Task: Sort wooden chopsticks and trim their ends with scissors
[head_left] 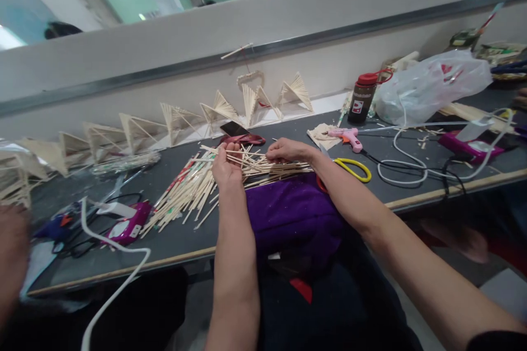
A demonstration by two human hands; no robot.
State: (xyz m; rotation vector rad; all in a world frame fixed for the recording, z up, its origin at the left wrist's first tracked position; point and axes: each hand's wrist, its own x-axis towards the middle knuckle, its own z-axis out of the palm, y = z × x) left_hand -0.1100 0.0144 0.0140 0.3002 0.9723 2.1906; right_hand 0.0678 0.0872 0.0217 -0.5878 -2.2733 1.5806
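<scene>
A loose heap of thin pale wooden sticks (193, 192) lies on the dark table in front of me. My left hand (228, 164), fingers curled, holds a few of the sticks near their left ends. Over the right part of the heap, my right hand (288, 151) pinches a stick that reaches across toward the left hand. More sticks (267, 175) lie beneath both hands, beside a purple cloth (288, 208) that hangs over the table's front edge. Behind the hands rest a dark phone (234, 129) and a dark red strap (251, 139).
Fan-shaped stick structures (177, 120) line the wall. To the right are yellow-handled scissors (353, 170), a pink glue gun (348, 138), a red-capped bottle (362, 97), a plastic bag (432, 85) and cables. Magenta devices (129, 224) sit on both sides. Another person's hand (14, 247) shows at left.
</scene>
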